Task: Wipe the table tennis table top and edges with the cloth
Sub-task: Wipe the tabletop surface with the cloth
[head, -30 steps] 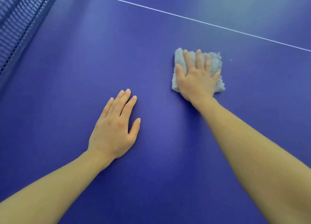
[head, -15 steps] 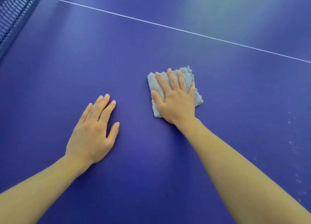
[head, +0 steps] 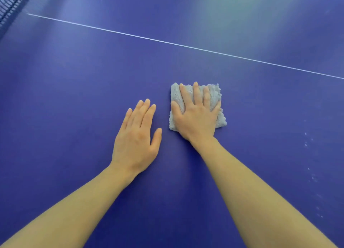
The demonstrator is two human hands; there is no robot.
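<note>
Right hand [head: 195, 117] presses spread fingers [head: 197, 93] flat on the cloth [head: 176, 97]; white specks [head: 306, 145] lie rightward of them, left hand [head: 135, 138] farther

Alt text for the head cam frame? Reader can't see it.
Right hand presses a grey cloth flat on a blue table tennis table; left hand rests flat beside it. A white line crosses behind, net at top left, pale specks at right.

Right hand [head: 195, 117] presses a grey cloth [head: 216, 94] flat on the blue table [head: 74, 98]; left hand [head: 136, 139] rests beside.
</note>
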